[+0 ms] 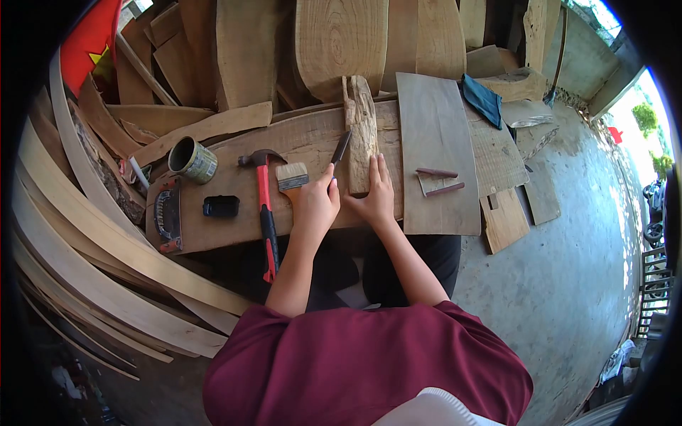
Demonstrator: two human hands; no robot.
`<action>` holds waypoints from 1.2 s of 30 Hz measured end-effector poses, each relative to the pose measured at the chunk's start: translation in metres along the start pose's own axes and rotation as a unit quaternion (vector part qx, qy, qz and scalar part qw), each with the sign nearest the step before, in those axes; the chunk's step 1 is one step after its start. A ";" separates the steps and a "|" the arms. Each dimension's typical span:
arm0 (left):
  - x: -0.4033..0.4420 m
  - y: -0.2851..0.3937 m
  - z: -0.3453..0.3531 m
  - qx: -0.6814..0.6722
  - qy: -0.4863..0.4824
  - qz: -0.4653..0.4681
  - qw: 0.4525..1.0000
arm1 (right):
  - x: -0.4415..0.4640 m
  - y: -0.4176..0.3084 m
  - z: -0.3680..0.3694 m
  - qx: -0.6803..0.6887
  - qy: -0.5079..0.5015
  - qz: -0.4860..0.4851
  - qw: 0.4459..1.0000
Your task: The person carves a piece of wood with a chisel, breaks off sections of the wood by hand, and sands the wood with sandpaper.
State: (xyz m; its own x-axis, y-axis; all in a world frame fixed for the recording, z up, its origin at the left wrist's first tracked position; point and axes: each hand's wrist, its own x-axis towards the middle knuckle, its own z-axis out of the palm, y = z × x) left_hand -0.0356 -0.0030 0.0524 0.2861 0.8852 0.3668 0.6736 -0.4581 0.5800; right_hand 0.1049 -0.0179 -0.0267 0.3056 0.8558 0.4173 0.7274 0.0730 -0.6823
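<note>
My left hand [317, 200] is closed around the handle of a dark-bladed knife [342, 148], its tip pointing up and away along the left edge of a rough, weathered wood piece [361, 128]. The handle is mostly hidden in my fist. Flat on the near end of that wood lies my right hand [376, 195], fingers stretched forward and thumb out to the left. A wide paintbrush [291, 177] rests just left of my left hand, partly behind it. Beside the brush is a claw hammer [264, 192] with a red and black handle.
The plank bench [241, 167] carries a tin can [192, 160], a small black case [221, 206] and a black-handled tool [168, 215]. Brown sandpaper strips [439, 182] lie on a board [437, 128] at right, near a teal cloth [483, 101]. Curved wood strips [106, 234] crowd the left.
</note>
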 end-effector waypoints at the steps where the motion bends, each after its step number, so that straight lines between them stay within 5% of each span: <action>1: 0.000 0.002 -0.003 -0.001 -0.006 0.004 1.000 | 0.002 0.000 0.000 -0.004 0.001 -0.003 1.000; 36: -0.015 -0.002 0.024 0.108 -0.017 -0.014 0.994 | 0.003 0.000 0.002 -0.007 0.019 -0.010 1.000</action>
State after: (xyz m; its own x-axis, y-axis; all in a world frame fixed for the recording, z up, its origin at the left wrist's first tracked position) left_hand -0.0245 -0.0133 0.0284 0.2850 0.9016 0.3252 0.8112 -0.4077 0.4192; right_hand 0.1048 -0.0143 -0.0263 0.3138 0.8345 0.4530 0.7423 0.0819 -0.6650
